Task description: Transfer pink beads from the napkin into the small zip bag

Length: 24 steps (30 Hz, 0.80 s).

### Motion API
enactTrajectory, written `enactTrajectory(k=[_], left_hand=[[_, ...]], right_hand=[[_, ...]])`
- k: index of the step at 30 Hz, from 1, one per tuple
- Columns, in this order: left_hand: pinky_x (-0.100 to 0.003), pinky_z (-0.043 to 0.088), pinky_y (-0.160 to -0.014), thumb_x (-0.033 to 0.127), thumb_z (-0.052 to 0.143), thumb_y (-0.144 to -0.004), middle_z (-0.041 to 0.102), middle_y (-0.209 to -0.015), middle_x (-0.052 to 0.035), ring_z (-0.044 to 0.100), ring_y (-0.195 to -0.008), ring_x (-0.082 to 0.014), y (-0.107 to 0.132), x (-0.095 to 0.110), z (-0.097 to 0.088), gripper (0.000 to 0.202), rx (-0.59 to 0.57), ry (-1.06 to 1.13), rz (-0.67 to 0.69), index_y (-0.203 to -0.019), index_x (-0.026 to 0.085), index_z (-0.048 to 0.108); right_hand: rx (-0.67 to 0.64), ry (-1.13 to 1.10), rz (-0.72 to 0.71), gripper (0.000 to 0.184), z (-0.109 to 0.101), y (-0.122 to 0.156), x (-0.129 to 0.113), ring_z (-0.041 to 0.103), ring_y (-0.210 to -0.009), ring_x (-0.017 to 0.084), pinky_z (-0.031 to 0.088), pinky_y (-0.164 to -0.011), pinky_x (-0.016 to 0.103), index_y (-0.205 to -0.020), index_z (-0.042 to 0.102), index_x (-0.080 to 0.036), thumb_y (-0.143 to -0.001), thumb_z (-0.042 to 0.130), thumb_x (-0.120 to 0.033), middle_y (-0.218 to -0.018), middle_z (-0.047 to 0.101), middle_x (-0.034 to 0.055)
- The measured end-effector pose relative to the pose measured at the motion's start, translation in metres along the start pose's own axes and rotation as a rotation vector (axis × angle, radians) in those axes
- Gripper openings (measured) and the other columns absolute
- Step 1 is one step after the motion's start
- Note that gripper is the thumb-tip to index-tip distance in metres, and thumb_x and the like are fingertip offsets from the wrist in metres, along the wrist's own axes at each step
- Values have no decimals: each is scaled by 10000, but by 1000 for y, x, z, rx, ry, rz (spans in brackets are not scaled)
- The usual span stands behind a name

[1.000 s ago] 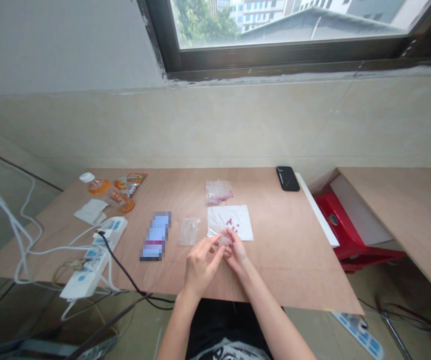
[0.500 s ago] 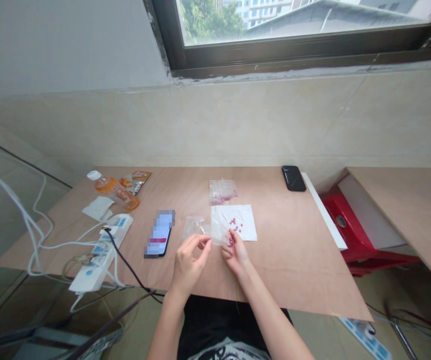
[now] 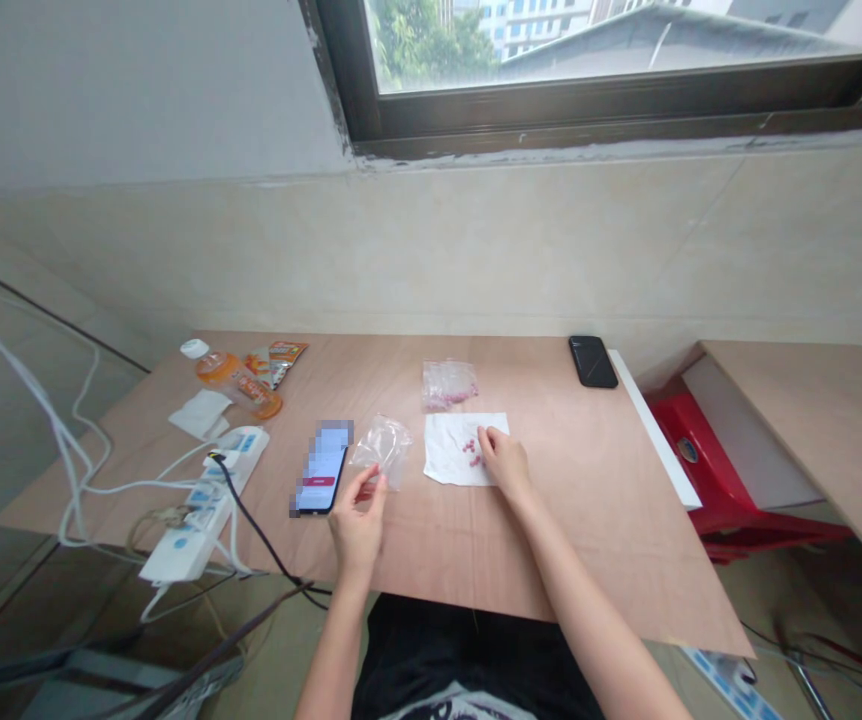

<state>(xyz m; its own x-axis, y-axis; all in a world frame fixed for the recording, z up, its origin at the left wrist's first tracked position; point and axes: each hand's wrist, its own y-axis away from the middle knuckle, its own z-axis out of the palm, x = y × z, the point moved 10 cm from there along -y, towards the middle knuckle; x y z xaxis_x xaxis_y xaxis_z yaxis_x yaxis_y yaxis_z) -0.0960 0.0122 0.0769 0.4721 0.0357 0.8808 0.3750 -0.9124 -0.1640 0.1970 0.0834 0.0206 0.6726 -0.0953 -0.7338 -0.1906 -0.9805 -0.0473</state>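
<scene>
The head view looks down on a pale plywood counter (image 3: 551, 520) below a dark-framed window (image 3: 611, 110). The person's left hand (image 3: 357, 528) is at the lower centre of the frame, its grip pinched closed on the lower corner of a clear plastic bag (image 3: 384, 452), which stands up off the counter, tilted and crumpled. The right hand (image 3: 503, 463) is just right of centre, its grip loosely open and apparently holding nothing, with fingertips (image 3: 483, 436) resting on a white paper sheet (image 3: 452, 450). Small pink beads (image 3: 470, 452) lie in a loose cluster on that sheet, just beside those fingertips. Above the sheet, a second plastic bag (image 3: 450, 385) holds more pink pieces.

A smartphone (image 3: 320, 470) with a blurred screen lies just left of the held bag. At the upper left of the counter are an orange drink bottle (image 3: 234, 384), a snack packet (image 3: 276, 362) and a folded tissue (image 3: 201, 414). A white power strip (image 3: 206, 505) sits at the left edge, and a black phone (image 3: 592, 361) lies at the far right.

The loose beads could roll if the fingertips drag the sheet or the thin bag brushes them. Any that reach the bare counter could run off its edge.
</scene>
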Motion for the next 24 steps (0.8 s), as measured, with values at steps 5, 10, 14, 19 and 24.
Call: enactTrajectory(k=[5, 10, 14, 19, 24], left_hand=[[-344, 526, -709, 444, 611, -750, 707, -908, -117, 648, -735, -208, 9, -29, 12, 414, -43, 16, -78, -1023, 139, 674], [-339, 527, -681, 454, 592, -759, 707, -891, -121, 643, -689, -201, 14, -40, 15, 431, -70, -43, -83, -1035, 130, 668], [-319, 515, -633, 453, 552, -787, 700, -798, -88, 628, -636, -191, 18, -41, 15, 401, -102, -173, -50, -1020, 147, 665], [-370, 491, -786, 401, 483, -841, 671, -896, -96, 626, -839, -233, 12, -11, 16, 331, -68, -333, 186, -1015, 180, 657], [-479, 343, -1013, 419, 410, -887, 443, -1379, -142, 409, -1259, -305, 0, 2, 60, 481, -225, -577, 420, -1307, 195, 477]], right_hand=[[24, 310, -98, 383, 2, -8, -1, 567, -593, 138, 222, -529, 249, -704, 600, -183, -946, 356, -352, -692, 667, 60], [41, 392, -147, 373, 6, -8, -3, 571, -596, 139, 211, -532, 260, -726, 600, -179, -953, 349, -336, -707, 669, 62], [44, 405, -163, 377, 6, -7, -5, 565, -593, 138, 215, -534, 261, -720, 600, -178, -952, 349, -338, -718, 669, 64], [39, 422, -173, 366, 8, -7, -5, 560, -595, 142, 212, -525, 261, -726, 600, -177, -948, 355, -333, -717, 663, 65], [30, 428, -178, 357, 10, -6, -4, 553, -584, 137, 207, -523, 263, -722, 598, -174, -945, 365, -327, -714, 660, 64]])
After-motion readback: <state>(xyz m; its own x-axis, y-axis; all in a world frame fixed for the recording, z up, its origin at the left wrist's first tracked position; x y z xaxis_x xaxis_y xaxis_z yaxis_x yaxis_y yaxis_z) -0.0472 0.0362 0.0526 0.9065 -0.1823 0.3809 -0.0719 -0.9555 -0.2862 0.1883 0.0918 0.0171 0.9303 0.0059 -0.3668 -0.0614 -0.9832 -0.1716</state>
